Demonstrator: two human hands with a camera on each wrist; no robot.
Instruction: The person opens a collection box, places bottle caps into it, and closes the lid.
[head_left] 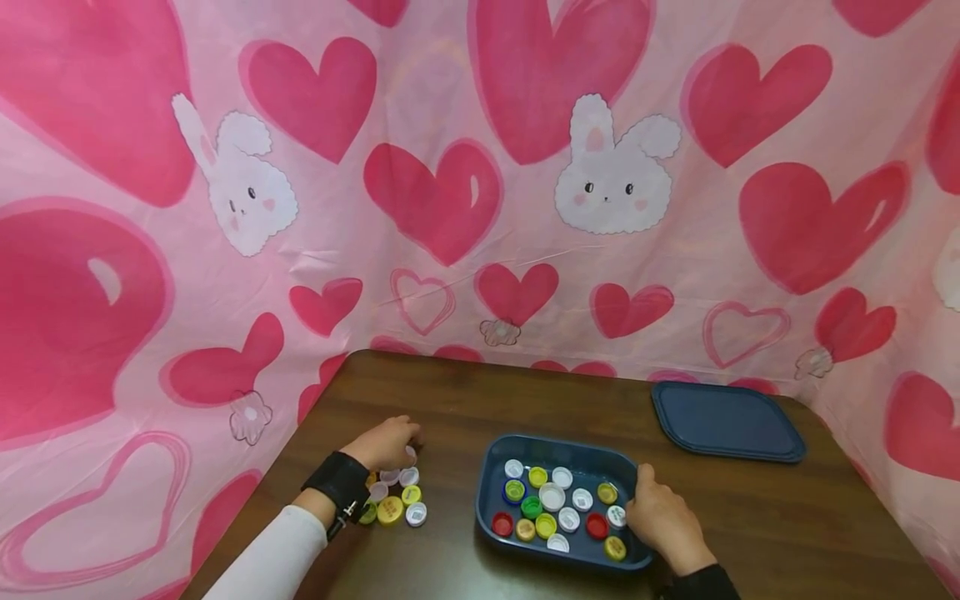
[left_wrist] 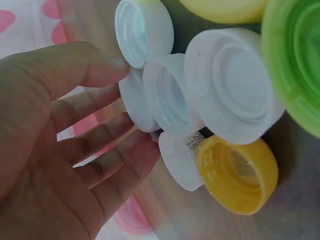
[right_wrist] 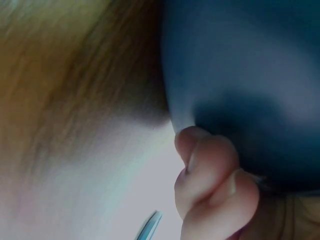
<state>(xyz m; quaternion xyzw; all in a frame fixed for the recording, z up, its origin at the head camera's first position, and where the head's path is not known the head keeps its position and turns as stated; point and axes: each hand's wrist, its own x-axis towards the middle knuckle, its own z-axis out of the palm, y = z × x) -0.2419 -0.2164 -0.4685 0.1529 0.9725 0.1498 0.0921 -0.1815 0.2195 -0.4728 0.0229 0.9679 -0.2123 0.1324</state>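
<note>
On the left of the table my left hand (head_left: 386,444) reaches over a small group of plastic bottle caps. In the left wrist view its fingers are loosely bent, the thumb and fingertips against the edge of a white cap (left_wrist: 136,102). A yellow-orange cap (left_wrist: 240,172), a green cap (left_wrist: 300,60) and other white caps lie close by. My right hand (head_left: 667,518) grips the right end of a dark blue plastic box (head_left: 558,446), fingers curled under its rim (right_wrist: 172,112). Inside the box lie several caps, among them a red cap (head_left: 597,526) and a green cap (head_left: 531,507).
A dark blue flat lid or tray (head_left: 727,419) lies at the back right of the brown wooden table (head_left: 480,400). Behind the table hangs a pink cloth (head_left: 525,275) with hearts and rabbits.
</note>
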